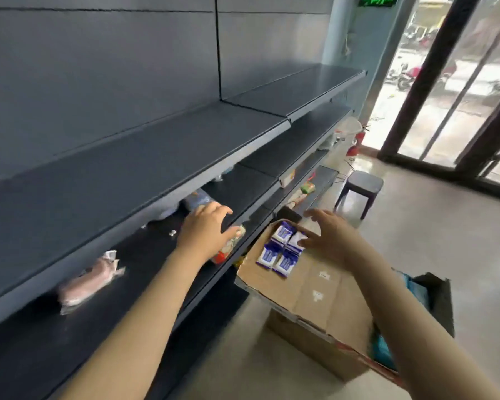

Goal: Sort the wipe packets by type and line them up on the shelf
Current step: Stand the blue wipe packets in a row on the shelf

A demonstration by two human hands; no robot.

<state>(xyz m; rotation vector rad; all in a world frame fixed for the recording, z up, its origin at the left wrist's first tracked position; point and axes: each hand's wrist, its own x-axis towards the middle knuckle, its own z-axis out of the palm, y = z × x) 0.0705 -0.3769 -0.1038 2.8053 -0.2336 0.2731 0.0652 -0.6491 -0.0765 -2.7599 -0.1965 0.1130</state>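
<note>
Several small blue-and-white wipe packets (282,251) lie in a cluster on a cardboard box flap (306,287). My right hand (328,236) hovers over them with fingers spread, fingertips touching the nearest packet. On the dark shelf (145,255) my left hand (207,230) reaches over a green, red and white packet (228,246) at the shelf's front edge, fingers relaxed and not closed round it. A blue packet (198,200) lies just behind that hand. A pink packet (88,281) lies farther left on the same shelf.
The upper shelf (156,157) overhangs the working shelf closely. More packets (306,187) sit on lower shelves to the right. A dark stool (360,192) stands on the floor beyond the box, a black bag (433,301) at my right, glass doors behind.
</note>
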